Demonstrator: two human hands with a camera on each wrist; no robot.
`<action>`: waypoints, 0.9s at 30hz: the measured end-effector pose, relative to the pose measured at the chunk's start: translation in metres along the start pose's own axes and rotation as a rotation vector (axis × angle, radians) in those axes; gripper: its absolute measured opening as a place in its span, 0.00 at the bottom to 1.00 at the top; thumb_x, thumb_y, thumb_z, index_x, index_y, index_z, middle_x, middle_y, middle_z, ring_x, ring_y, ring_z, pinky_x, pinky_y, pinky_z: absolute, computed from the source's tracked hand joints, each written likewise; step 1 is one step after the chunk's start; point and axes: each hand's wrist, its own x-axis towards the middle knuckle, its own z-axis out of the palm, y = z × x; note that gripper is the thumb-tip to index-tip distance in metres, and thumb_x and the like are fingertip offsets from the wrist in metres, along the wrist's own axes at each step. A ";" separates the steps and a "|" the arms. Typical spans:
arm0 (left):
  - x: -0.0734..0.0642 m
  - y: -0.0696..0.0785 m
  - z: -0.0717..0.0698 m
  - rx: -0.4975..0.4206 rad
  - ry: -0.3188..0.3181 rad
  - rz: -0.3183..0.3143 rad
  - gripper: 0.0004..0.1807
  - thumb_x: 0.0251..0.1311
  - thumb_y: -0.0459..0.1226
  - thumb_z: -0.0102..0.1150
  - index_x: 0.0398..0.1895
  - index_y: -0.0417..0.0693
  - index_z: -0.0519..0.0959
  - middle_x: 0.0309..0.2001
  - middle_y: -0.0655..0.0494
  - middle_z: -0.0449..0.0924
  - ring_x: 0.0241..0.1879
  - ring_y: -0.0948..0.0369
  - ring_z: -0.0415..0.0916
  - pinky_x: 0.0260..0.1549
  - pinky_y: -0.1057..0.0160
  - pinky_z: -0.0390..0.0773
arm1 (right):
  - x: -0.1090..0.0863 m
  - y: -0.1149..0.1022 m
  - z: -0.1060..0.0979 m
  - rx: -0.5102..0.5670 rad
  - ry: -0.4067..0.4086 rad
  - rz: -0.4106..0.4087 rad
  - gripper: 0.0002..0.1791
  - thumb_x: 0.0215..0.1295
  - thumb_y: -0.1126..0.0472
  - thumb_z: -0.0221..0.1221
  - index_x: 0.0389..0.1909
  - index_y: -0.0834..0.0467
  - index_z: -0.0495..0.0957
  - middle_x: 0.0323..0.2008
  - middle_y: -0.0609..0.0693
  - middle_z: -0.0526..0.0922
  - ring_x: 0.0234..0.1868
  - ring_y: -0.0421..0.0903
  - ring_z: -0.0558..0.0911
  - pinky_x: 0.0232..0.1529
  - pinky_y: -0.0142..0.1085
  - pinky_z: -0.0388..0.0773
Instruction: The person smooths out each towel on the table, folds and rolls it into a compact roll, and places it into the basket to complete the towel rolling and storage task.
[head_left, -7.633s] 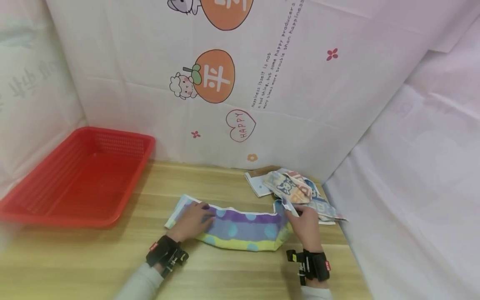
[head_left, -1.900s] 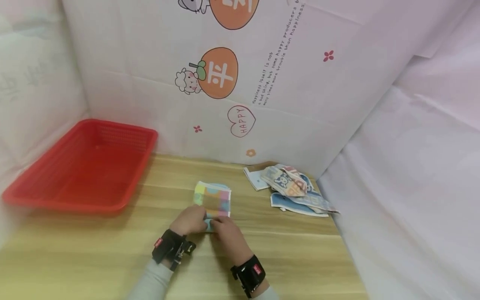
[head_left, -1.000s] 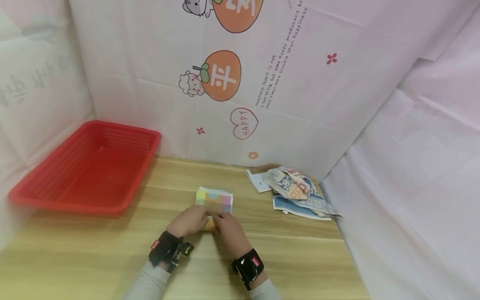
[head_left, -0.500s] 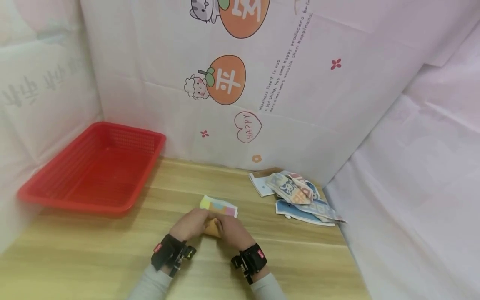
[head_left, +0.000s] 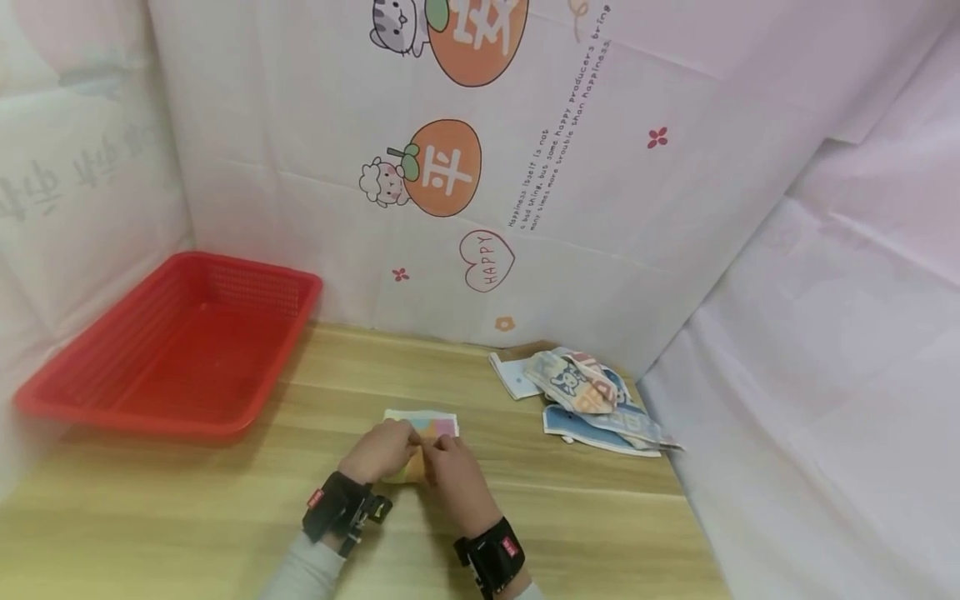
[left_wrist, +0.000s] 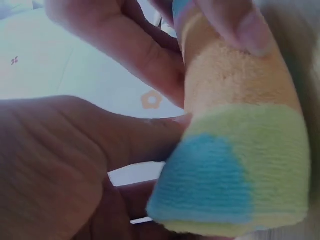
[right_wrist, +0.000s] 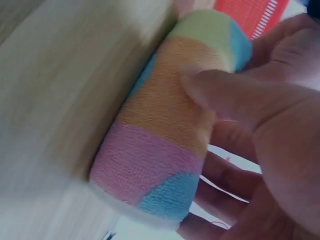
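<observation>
Orange, pink, pale green and blue patches cover the cloth (right_wrist: 160,107), a thick-piled fabric gathered into a rounded, layered bundle directly within the two grips. Right grip (head_left: 459,483): thumb laid across the bundle's orange band, fingers behind it, so that the cloth is clamped between them. Left grip (head_left: 381,450): thumb and fingers pinched on the cloth near its green-and-blue end. Both grips stand side by side with fingertips close together; whether they touch each other cannot be told. The pink end, bordered in white, lies toward the right grip. A short flat length of the same cloth extends just beyond the grips, ending in a pale edge. Behind the grips, toward the person, are a left wrist strap (head_left: 327,504) and a right wrist strap (head_left: 498,554), both black. Well to the left of the left grip and farther out, a red basket (head_left: 127,423) with perforated walls stands on the wood-grained surface (head_left: 592,533). To the right of the right grip, also farther out, lies a loose pile of fabrics (head_left: 573,385); a blue piece (head_left: 592,428) with white edging projects from its near side. Beyond both grips rises a white printed sheet (head_left: 300,217).
</observation>
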 end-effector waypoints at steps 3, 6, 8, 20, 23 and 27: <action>0.000 0.000 0.001 0.006 0.045 0.061 0.08 0.64 0.28 0.62 0.42 0.39 0.88 0.43 0.45 0.88 0.44 0.50 0.85 0.45 0.50 0.84 | 0.006 0.002 -0.001 0.023 -0.052 0.012 0.07 0.60 0.66 0.69 0.29 0.57 0.79 0.29 0.47 0.73 0.31 0.42 0.71 0.32 0.29 0.70; -0.001 0.002 0.000 0.015 0.096 0.119 0.08 0.63 0.27 0.62 0.40 0.38 0.89 0.42 0.45 0.88 0.43 0.51 0.85 0.44 0.51 0.84 | 0.013 0.008 0.000 0.085 -0.092 0.026 0.12 0.62 0.68 0.66 0.22 0.57 0.74 0.25 0.46 0.69 0.27 0.40 0.67 0.28 0.29 0.65; -0.003 0.004 -0.001 0.021 0.121 0.136 0.08 0.61 0.25 0.62 0.38 0.38 0.89 0.42 0.45 0.87 0.43 0.51 0.84 0.44 0.51 0.84 | 0.018 0.012 0.000 0.133 -0.110 0.023 0.17 0.62 0.68 0.65 0.18 0.56 0.69 0.23 0.45 0.67 0.24 0.39 0.65 0.27 0.28 0.63; -0.009 -0.003 -0.008 0.064 0.151 0.247 0.27 0.39 0.16 0.64 0.46 0.42 0.88 0.43 0.48 0.87 0.48 0.48 0.81 0.50 0.49 0.81 | 0.033 0.022 0.004 0.198 -0.187 0.024 0.14 0.79 0.60 0.50 0.37 0.60 0.83 0.27 0.48 0.78 0.30 0.42 0.76 0.35 0.36 0.76; -0.007 -0.007 -0.009 -0.007 0.104 0.220 0.23 0.45 0.19 0.66 0.48 0.40 0.87 0.47 0.47 0.88 0.51 0.47 0.82 0.53 0.48 0.81 | 0.033 0.024 0.007 0.235 -0.178 0.039 0.16 0.80 0.61 0.48 0.33 0.59 0.81 0.26 0.47 0.78 0.31 0.42 0.77 0.36 0.37 0.76; -0.004 -0.010 -0.009 -0.059 0.047 0.174 0.16 0.57 0.26 0.66 0.50 0.38 0.86 0.49 0.45 0.87 0.53 0.46 0.82 0.54 0.46 0.80 | 0.032 0.024 0.007 0.235 -0.122 0.050 0.14 0.78 0.61 0.50 0.35 0.59 0.83 0.30 0.48 0.80 0.35 0.44 0.78 0.40 0.36 0.77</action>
